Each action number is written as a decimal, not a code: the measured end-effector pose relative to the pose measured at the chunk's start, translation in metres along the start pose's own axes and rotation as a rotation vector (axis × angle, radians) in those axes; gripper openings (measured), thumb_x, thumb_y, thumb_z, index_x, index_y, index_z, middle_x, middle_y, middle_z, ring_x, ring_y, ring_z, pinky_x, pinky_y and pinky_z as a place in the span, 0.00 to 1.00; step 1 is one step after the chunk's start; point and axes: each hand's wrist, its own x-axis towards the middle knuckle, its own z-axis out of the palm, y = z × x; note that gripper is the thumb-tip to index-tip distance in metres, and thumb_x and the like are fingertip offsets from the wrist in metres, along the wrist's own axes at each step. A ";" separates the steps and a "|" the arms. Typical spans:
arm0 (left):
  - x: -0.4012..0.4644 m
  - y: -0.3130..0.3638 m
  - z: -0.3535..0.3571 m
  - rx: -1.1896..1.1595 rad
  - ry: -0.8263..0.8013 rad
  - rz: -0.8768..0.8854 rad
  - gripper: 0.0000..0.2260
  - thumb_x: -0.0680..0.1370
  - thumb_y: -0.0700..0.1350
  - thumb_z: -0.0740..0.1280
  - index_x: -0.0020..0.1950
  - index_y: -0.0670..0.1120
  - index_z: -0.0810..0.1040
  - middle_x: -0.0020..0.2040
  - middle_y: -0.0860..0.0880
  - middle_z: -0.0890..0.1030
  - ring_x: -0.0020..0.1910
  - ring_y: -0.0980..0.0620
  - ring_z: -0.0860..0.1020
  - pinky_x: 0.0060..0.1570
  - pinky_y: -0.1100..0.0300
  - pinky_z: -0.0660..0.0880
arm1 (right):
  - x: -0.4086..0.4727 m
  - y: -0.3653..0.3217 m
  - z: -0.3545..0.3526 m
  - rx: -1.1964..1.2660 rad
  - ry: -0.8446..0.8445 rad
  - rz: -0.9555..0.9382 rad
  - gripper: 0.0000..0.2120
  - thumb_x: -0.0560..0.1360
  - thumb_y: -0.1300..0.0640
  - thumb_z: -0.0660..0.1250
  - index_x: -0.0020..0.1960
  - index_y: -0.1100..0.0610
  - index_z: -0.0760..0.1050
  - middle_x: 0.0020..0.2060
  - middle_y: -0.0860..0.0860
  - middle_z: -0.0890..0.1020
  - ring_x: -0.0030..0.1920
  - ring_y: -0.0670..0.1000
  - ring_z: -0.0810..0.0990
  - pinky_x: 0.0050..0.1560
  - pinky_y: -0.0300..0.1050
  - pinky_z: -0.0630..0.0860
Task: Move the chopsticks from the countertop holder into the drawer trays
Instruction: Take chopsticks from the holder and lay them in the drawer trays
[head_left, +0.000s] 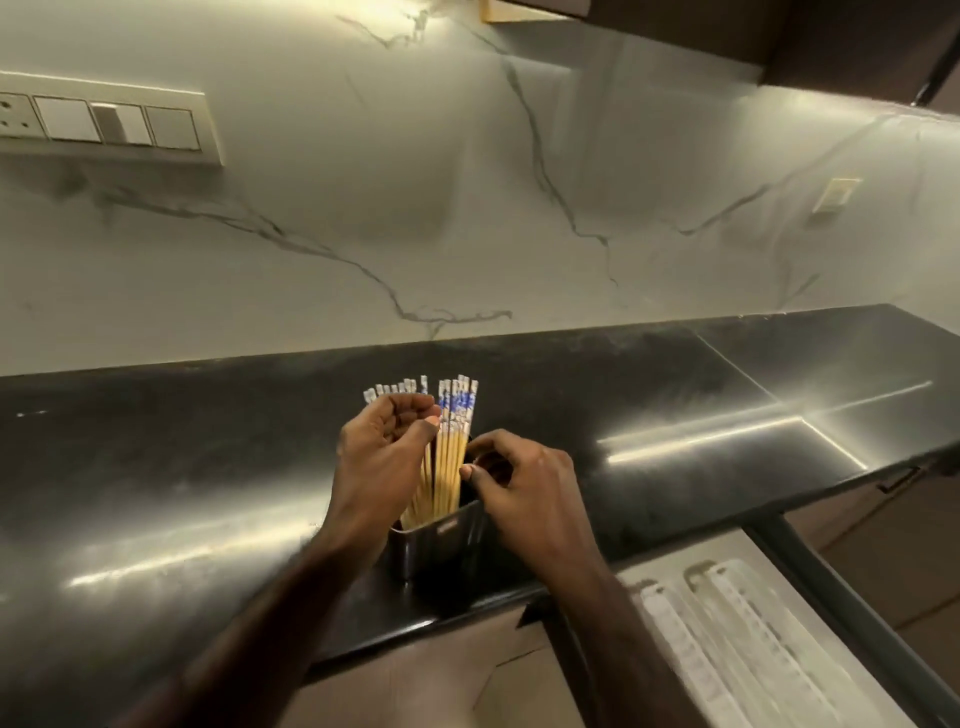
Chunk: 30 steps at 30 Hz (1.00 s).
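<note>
While the chopsticks are standing upright in the holder near the countertop's front edge, the left hand is curling around their left bunch; the right hand is pinching the holder's rim, steadying it.

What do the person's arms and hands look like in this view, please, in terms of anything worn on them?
Both forearms are bare as far as the frame shows: no sleeves, gloves, watch or bracelet. The left hand and the right hand show no rings that I can make out, though the picture is slightly blurred. The nails look short and unpainted.
</note>
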 end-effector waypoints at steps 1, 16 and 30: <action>0.013 -0.003 -0.010 0.017 0.001 0.003 0.07 0.78 0.38 0.68 0.51 0.49 0.81 0.48 0.49 0.84 0.49 0.51 0.84 0.48 0.57 0.80 | 0.008 -0.003 0.012 0.009 -0.009 0.020 0.11 0.75 0.54 0.71 0.57 0.50 0.79 0.47 0.44 0.84 0.45 0.37 0.80 0.48 0.30 0.77; 0.100 -0.081 -0.047 0.310 0.016 -0.066 0.27 0.75 0.40 0.72 0.72 0.54 0.70 0.67 0.51 0.76 0.64 0.52 0.76 0.63 0.47 0.76 | 0.068 0.002 0.091 0.012 -0.126 0.195 0.11 0.76 0.52 0.70 0.58 0.46 0.77 0.51 0.44 0.82 0.51 0.40 0.79 0.56 0.42 0.79; 0.106 -0.091 -0.047 0.284 0.029 0.072 0.20 0.71 0.41 0.76 0.63 0.51 0.80 0.47 0.56 0.85 0.45 0.64 0.83 0.47 0.67 0.80 | 0.076 0.012 0.114 0.031 -0.193 0.220 0.13 0.76 0.53 0.69 0.61 0.48 0.77 0.53 0.45 0.83 0.54 0.41 0.79 0.57 0.40 0.78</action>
